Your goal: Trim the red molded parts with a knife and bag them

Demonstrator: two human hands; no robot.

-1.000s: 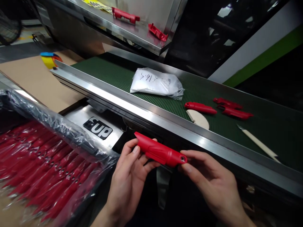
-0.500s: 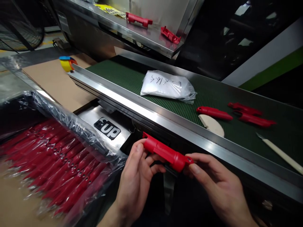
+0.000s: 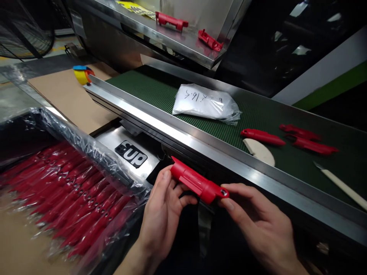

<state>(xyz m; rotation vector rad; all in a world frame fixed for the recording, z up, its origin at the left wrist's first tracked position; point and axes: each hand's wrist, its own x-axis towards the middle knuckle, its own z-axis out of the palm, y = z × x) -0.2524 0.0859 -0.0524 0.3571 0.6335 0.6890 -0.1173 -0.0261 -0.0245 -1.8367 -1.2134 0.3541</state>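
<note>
Together, left hand (image 3: 162, 214) and right hand (image 3: 258, 225), fingers curled, pinching opposite ends of red handle (image 3: 196, 184).

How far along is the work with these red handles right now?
Done: many red handles already lie packed in rows in the plastic-lined box. In hand: the left hand and right hand hold one red handle by its ends, below the conveyor rail. Left: three loose red handles lie on the green belt.
</note>
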